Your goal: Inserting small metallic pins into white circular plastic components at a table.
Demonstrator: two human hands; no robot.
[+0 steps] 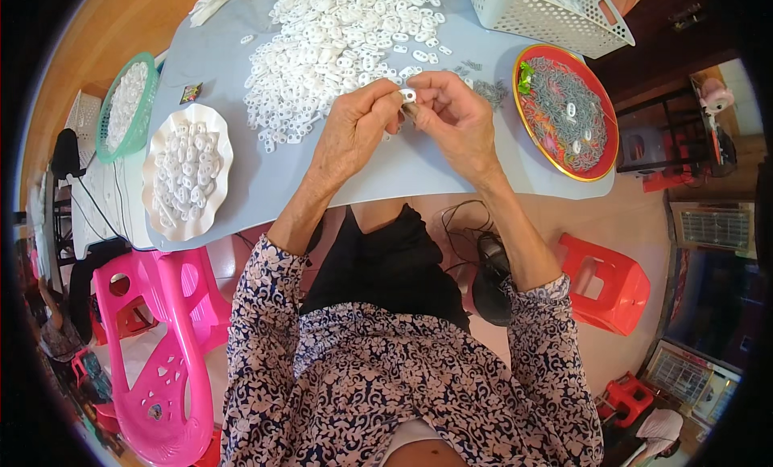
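Over the front part of the grey table, my two hands meet at a small white plastic piece with a hole, which looks like a cord lock. My left hand pinches it from the left between thumb and fingers. From the right, my right hand closes its thumb and fingertips on the same piece; whether they also hold a smaller part is hidden. Just beyond lies a big heap of similar white pieces. A few loose grey metal springs lie right of my right hand.
At right, a red plate with a gold rim holds many grey springs and several white pieces. A white scalloped dish of white parts stands at left, near a green basket. A perforated basket is at back right. Pink chair and red stool flank me.
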